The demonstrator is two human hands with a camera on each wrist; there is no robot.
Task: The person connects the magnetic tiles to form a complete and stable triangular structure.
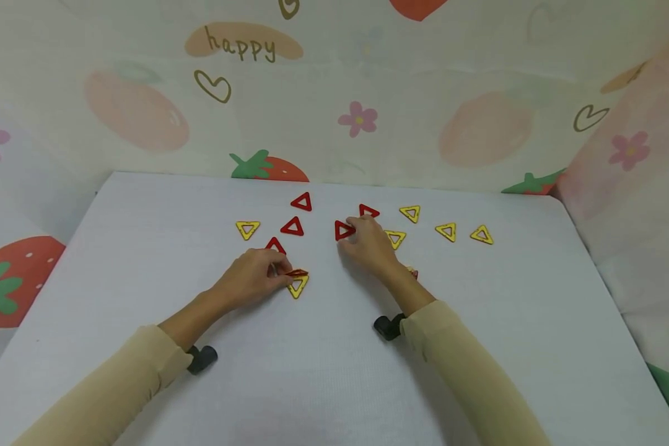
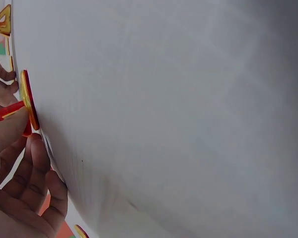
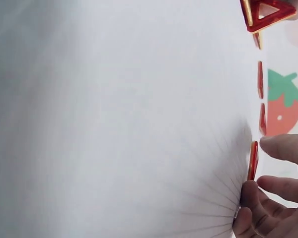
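Note:
My left hand (image 1: 256, 272) pinches a red triangle tile (image 1: 298, 272) between thumb and fingers, its frame tilted up along the top edge of a yellow triangle tile (image 1: 297, 288). In the left wrist view the thumb presses on the held red tile (image 2: 5, 113). Farther right, my right hand (image 1: 370, 244) reaches over the table and grips another red triangle tile (image 1: 341, 230) at its right corner. The right wrist view shows fingertips on either side of that red tile (image 3: 253, 161), close over the white surface.
Red triangles (image 1: 293, 227) lie near the left hand, with a yellow triangle (image 1: 248, 229) left of them. Several yellow triangles (image 1: 447, 231) are spread at the right. Another small piece (image 1: 413, 272) is partly hidden by the right wrist. A patterned cloth (image 1: 334, 93) hangs behind the white table (image 1: 312, 384).

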